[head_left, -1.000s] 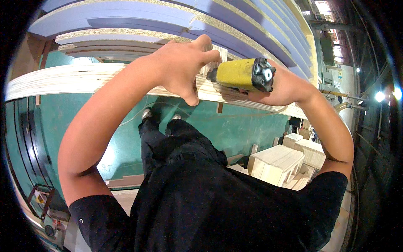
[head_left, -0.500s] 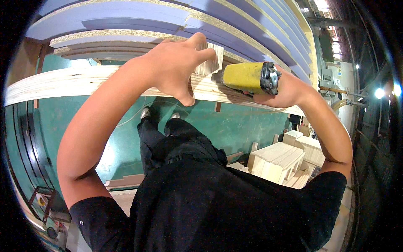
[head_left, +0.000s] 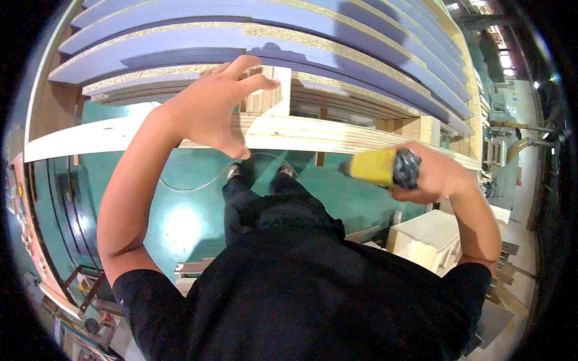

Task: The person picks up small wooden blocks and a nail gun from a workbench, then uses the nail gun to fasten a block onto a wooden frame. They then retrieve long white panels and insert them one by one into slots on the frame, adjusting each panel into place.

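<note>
My right hand (head_left: pixel 444 173) grips a yellow pneumatic nail gun (head_left: pixel 372 167) with a black end cap. The tool is off the wood, over the floor on the near side of a long pale plywood beam (head_left: pixel 325 133); motion smears its outline. Across that beam reaches my left hand (head_left: pixel 208 111), fingers and thumb spread apart. It is beside a short wooden block (head_left: pixel 278 99) that stands against the beam's far side. Whether the fingertips touch the block I cannot tell.
Beyond the beam lie several rows of blue-faced boards (head_left: pixel 180 36) with rough chipboard edges, inside a wooden frame. A thin clear hose (head_left: pixel 186 189) loops over the green floor (head_left: pixel 180 210). Stacked pale wooden pieces (head_left: pixel 424 237) sit near my right elbow.
My right hand has drawn the nail gun back from the beam, toward me and to the right. The left hand keeps its spread shape near the block. The whole view has shifted a little.
</note>
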Tool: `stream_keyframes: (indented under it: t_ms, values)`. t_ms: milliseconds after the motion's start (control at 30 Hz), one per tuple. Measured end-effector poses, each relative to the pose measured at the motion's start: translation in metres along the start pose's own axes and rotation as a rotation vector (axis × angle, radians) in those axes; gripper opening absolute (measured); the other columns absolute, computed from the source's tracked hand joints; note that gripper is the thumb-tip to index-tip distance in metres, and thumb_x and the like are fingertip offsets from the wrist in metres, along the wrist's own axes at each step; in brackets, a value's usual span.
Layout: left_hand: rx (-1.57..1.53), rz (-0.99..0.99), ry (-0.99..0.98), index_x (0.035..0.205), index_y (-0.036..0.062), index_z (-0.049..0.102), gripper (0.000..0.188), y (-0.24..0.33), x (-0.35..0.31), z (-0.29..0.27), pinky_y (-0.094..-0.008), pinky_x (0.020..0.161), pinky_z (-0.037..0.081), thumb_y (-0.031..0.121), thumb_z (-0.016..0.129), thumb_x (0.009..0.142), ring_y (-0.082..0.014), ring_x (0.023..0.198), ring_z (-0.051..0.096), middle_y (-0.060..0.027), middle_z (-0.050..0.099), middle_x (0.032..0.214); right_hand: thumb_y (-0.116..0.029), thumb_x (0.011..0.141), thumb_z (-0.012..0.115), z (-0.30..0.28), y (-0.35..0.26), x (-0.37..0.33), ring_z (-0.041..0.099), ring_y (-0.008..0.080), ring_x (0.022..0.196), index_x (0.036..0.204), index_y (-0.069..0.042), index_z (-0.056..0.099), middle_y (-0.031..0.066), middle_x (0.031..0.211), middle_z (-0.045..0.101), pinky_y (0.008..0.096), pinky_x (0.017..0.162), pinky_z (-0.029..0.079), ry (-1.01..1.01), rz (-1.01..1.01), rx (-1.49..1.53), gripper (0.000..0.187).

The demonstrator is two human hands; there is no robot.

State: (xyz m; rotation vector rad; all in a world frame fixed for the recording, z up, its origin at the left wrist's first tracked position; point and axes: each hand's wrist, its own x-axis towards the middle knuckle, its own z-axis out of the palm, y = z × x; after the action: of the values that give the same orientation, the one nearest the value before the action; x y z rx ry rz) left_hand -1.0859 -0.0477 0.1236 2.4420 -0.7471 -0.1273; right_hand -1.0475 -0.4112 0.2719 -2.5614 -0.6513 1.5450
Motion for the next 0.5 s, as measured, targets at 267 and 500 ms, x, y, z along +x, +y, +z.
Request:
stream_keyframes:
  t_ms: [267,500]
  values:
    - [-0.074,-0.165,0.018,0.144,0.0085,0.049,0.085,0.022,0.040,0.000,-0.0414,0.113,0.041,0.016,0.092,0.071,-0.0258,0.135,0.050,-0.0104,0.052,0.143,-0.013,0.069,0.094,0.067,0.268,-0.101,0.063,0.0232,0.122,0.142,-0.002,0.055,0.0135,0.134,0.066,0.0391,0.106,0.049,0.417,-0.208,0.197,0.083]
    - [0.352,-0.608,-0.127,0.153,0.0092,0.047,0.115,0.063,0.059,-0.021,-0.0473,0.125,0.034,0.017,0.096,0.049,-0.0322,0.144,0.047,-0.0109,0.050,0.153,-0.009,0.073,0.089,0.077,0.414,-0.157,0.062,0.0244,0.124,0.139,-0.002,0.057,0.0126,0.137,0.063,0.0400,0.105,0.049,0.610,-0.206,0.574,0.074]
